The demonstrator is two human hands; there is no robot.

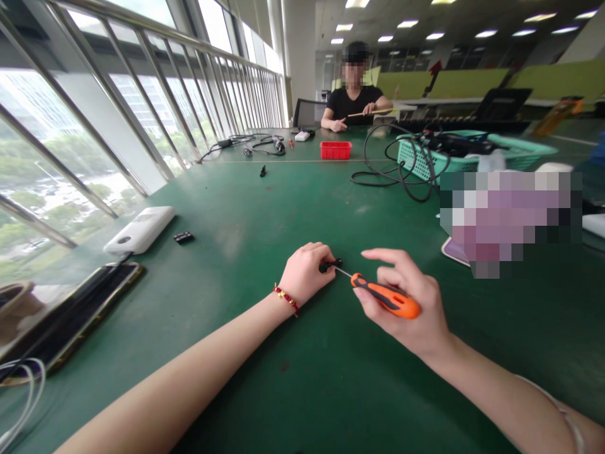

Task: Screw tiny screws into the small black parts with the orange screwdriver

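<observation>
A small black part (337,262) is held pinched in the fingers of the left hand (309,271), just above or on the green table (255,353); which of the two cannot be told. Most of the part is covered by the fingers, so its full shape cannot be made out. An orange-and-black screwdriver (390,299) is held by the handle in the right hand (420,309), with the thumb laid along it and the index finger extended clear. Its thin shaft is pointed at the part, but whether the tip is seated in it is too small to be seen.

A red beaded bracelet (286,298) is worn on the left wrist; both forearms are cut off by the picture's edges. To the left, a small black block (184,237) is seen near a white device (142,228), and a dark phone (106,293) is crossed by a cable. A brown vessel (19,306) is cut by the left edge. To the right, an object is masked by pixelation. Farther back, a turquoise basket (420,159) is partly hidden by black cables, a red bin (336,151) is placed near the middle, and a seated person (357,104) is partly concealed by the table.
</observation>
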